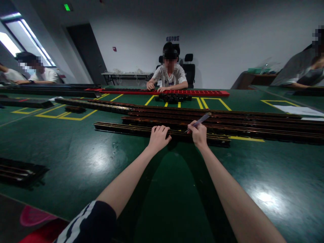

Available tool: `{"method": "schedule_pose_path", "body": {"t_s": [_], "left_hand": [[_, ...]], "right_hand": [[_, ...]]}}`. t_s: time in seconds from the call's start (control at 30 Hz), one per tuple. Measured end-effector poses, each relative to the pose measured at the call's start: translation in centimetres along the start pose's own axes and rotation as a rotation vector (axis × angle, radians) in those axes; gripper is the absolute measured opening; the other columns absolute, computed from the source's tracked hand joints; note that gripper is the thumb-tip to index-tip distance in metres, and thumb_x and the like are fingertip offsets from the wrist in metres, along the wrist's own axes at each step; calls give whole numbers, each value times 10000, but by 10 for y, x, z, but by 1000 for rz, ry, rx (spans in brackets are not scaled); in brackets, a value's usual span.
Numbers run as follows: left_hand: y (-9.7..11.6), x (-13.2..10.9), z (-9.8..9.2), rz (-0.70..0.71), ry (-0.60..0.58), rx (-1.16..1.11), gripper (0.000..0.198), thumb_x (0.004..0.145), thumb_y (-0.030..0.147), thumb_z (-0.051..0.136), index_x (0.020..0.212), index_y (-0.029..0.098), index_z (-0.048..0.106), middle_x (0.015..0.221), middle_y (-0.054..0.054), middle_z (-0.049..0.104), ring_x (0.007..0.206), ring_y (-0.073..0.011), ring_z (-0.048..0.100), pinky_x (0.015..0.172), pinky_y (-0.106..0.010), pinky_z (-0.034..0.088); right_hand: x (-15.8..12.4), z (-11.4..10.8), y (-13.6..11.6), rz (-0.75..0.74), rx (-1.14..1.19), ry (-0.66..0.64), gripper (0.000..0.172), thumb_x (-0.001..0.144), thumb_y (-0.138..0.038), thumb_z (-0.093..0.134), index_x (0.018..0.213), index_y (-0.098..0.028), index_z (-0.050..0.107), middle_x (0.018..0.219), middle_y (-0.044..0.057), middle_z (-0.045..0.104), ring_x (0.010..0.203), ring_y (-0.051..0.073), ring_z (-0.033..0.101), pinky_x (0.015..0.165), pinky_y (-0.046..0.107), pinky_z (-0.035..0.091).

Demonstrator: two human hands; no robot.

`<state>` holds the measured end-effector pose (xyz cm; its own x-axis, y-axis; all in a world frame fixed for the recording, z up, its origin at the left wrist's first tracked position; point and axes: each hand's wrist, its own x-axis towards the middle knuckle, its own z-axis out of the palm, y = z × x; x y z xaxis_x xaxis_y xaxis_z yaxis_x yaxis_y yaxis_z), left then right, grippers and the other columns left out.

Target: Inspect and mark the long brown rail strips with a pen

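One long black strip [121, 128] lies beneath left hand [159, 139], grip unclear; right hand [199, 134] pinches pen-like tool [202, 118]; strips beyond [253, 123] seem undone.

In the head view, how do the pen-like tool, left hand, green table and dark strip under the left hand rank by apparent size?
Green table
Dark strip
Left hand
Pen-like tool

Dim room, wall [136, 47] darkening upward | daylight: window [27, 37] at left, overexposed | bench [291, 162]: two glare patches, soft shadows lower centre | wide-angle stretch at edges | pixelated patches in background
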<state>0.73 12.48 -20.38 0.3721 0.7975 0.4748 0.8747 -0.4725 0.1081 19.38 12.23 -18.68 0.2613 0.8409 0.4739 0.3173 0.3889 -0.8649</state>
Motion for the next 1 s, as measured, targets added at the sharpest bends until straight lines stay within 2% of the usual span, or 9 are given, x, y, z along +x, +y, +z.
{"method": "schedule_pose_path", "body": {"t_s": [1.0], "left_hand": [[-4, -1, 2, 21, -18, 13, 317, 900, 275, 458, 1178, 186, 583, 1143, -85, 642, 1088, -247, 553, 1002, -432, 359]], "right_hand": [[2, 1, 5, 13, 41, 2, 173, 735, -312, 551, 597, -207, 547, 499, -6, 586, 494, 172, 581, 577, 298, 452]]}}
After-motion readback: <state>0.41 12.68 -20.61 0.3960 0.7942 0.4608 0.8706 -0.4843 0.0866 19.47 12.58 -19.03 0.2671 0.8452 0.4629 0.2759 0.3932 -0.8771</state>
